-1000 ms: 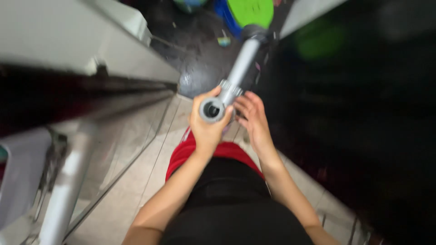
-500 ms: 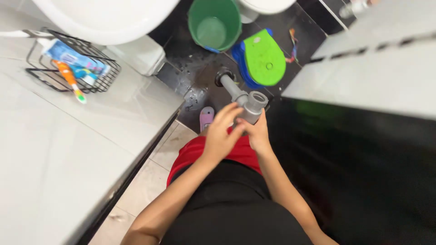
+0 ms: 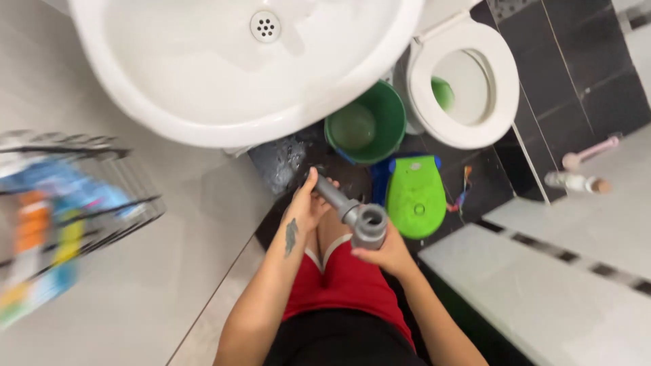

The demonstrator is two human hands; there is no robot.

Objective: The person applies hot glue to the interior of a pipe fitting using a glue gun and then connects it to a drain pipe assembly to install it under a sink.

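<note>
I hold a grey plastic drain pipe (image 3: 352, 213) in front of me, below a white washbasin (image 3: 203, 81). My left hand (image 3: 308, 203) is closed around the pipe's thin far end. My right hand (image 3: 383, 252) grips it from beneath at the wide open socket, which faces the camera. Under my hands are my red shorts (image 3: 339, 285) and a dark tiled floor.
A green bucket (image 3: 380, 108) stands under the basin beside a white toilet (image 3: 468, 88). A green and blue object (image 3: 413, 196) lies on the floor. A black wire rack (image 3: 74, 203) with colourful items hangs at left. A white ledge (image 3: 542, 291) runs along the right.
The view has swung upward, so the basin and toilet now show. My hands have spread apart along the pipe, left toward the thin end, right under the socket.
</note>
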